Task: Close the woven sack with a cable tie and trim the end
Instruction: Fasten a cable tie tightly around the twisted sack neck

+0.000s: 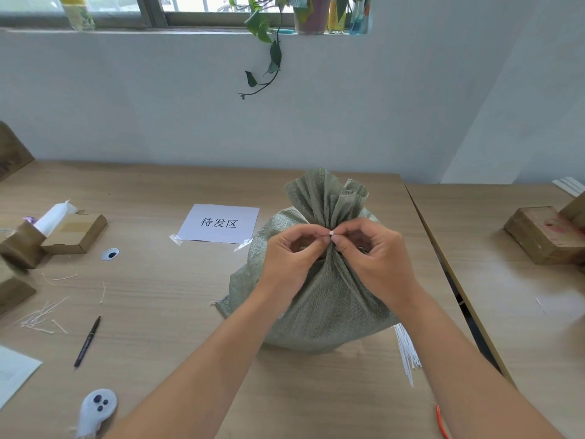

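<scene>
A grey-green woven sack [329,299] stands upright on the wooden table, its mouth gathered into a pleated neck. A white cable tie circles that neck, and its small head [331,233] shows between my fingertips. My left hand [292,256] pinches the tie from the left, my right hand [370,253] from the right, both pressed against the neck. The tie's strap and tail are hidden by my fingers. A bundle of spare white cable ties [406,351] lies just right of the sack's base.
A taped paper label [218,223] lies behind the sack. Left of it are cardboard boxes [74,232], trimmed tie ends [41,315], a black pen [87,342] and a white controller [96,410]. An orange tool handle [440,421] peeks out by my right forearm. Wooden blocks [544,234] sit on the right table.
</scene>
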